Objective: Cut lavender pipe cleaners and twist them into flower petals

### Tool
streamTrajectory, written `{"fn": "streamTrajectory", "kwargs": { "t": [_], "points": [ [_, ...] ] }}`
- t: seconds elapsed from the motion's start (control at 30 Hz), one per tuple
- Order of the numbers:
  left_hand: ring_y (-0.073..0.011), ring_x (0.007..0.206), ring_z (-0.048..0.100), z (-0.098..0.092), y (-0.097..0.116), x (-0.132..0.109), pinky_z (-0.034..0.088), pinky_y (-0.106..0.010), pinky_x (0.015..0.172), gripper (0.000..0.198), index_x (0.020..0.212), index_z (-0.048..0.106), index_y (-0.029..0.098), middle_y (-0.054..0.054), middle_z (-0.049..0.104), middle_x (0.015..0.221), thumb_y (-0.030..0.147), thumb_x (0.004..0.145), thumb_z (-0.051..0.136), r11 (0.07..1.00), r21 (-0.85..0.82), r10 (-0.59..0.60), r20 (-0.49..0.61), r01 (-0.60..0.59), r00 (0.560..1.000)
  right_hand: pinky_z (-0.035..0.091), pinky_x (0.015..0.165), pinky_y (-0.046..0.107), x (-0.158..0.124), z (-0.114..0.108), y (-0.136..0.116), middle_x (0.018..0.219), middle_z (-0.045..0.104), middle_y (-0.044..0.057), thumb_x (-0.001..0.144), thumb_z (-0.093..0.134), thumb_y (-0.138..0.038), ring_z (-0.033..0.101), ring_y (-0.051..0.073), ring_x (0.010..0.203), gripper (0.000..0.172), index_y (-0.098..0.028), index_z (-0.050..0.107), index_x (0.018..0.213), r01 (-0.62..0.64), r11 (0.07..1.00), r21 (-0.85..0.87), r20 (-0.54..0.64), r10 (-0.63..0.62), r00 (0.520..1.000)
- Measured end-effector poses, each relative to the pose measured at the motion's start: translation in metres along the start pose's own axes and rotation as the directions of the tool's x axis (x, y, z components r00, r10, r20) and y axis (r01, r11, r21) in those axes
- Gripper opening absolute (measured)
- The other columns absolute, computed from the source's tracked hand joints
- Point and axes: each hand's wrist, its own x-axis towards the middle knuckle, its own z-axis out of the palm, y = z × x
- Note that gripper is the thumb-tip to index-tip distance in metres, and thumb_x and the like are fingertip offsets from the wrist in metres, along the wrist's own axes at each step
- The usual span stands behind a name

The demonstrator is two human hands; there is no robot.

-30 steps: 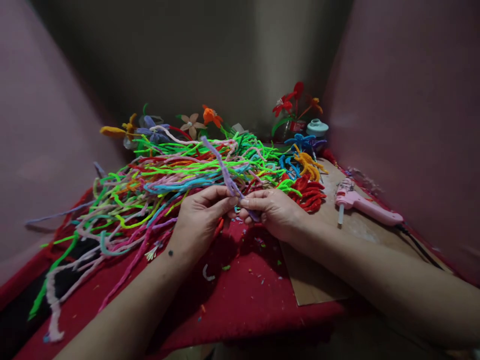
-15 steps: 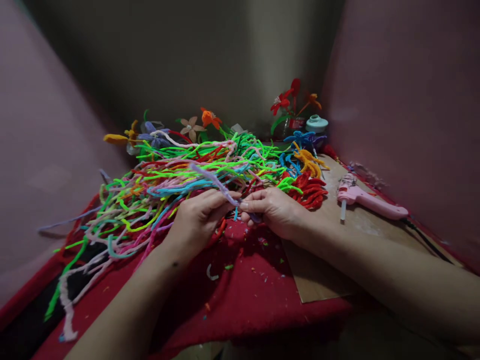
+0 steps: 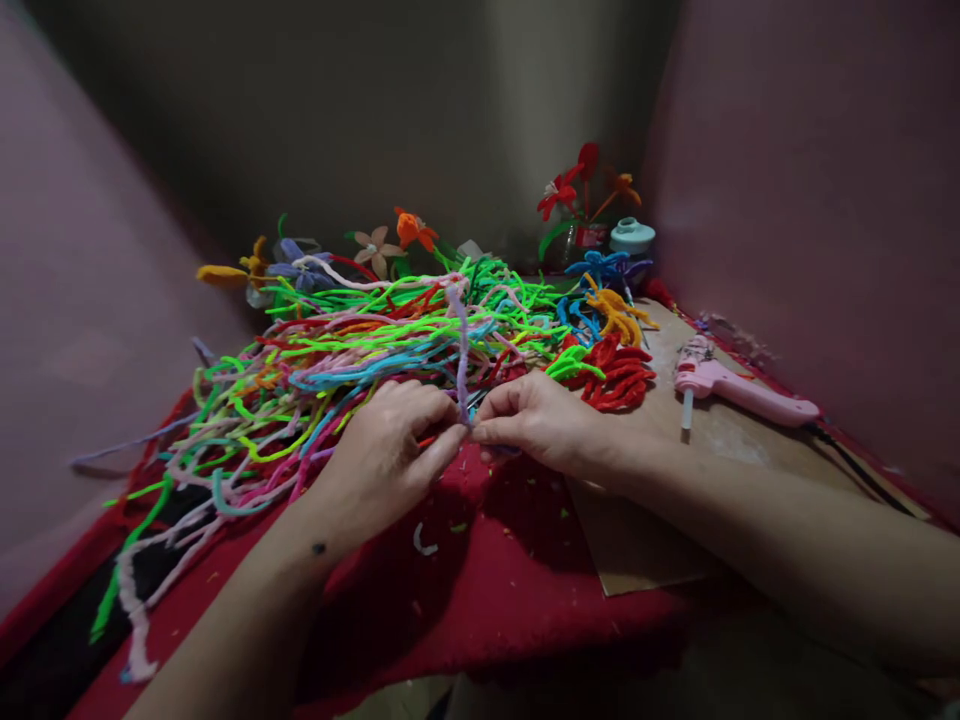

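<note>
My left hand [image 3: 394, 450] and my right hand [image 3: 536, 420] meet fingertip to fingertip over the red cloth [image 3: 495, 570]. Both pinch the lower end of a lilac pipe cleaner [image 3: 460, 345], which stands nearly upright between them. Its top reaches up in front of a big tangled pile of pipe cleaners [image 3: 337, 350] in green, pink, blue and other colours, lying just behind my hands.
A pink glue gun [image 3: 739, 390] lies on a cardboard sheet [image 3: 652, 560] at the right. Red [image 3: 619, 375], yellow [image 3: 619, 315] and blue pipe-cleaner pieces lie near it. Finished pipe-cleaner flowers [image 3: 409, 230] and a small jar [image 3: 631, 237] stand at the back by the wall. Small clippings dot the cloth.
The lilac pipe cleaner swung from leaning up to the left, dipped low, then rose nearly upright. My fingertips closed tighter together around its lower end.
</note>
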Motion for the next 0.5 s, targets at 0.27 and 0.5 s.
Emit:
{"fn": "streamTrajectory", "kwargs": {
  "t": [0.27, 0.5],
  "points": [
    [-0.0088, 0.045, 0.041, 0.012, -0.011, 0.002, 0.034, -0.022, 0.045, 0.016, 0.051, 0.054, 0.014, 0.001, 0.048, 0.049, 0.024, 0.061, 0.062, 0.237, -0.793, -0.303, 0.488, 0.561, 0.818, 0.037, 0.059, 0.031, -0.013, 0.006, 0.006, 0.064, 0.063, 0.008, 0.083, 0.046, -0.01, 0.051, 0.016, 0.06, 0.023, -0.01, 0.065, 0.069, 0.54, 0.259, -0.801, 0.137, -0.798, 0.587],
    [-0.0113, 0.069, 0.055, -0.003, -0.005, -0.006, 0.044, -0.021, 0.062, 0.011, 0.082, 0.065, 0.019, 0.0, 0.06, 0.077, 0.024, 0.073, 0.069, 0.626, -0.762, -0.296, -0.036, 0.166, 0.954, 0.043, 0.058, 0.022, -0.015, 0.003, -0.007, 0.065, 0.064, 0.002, 0.082, 0.056, -0.017, 0.056, 0.011, 0.06, 0.013, -0.013, 0.065, 0.074, 0.468, 0.821, -0.327, -0.198, -0.544, 0.816]
  ]
}}
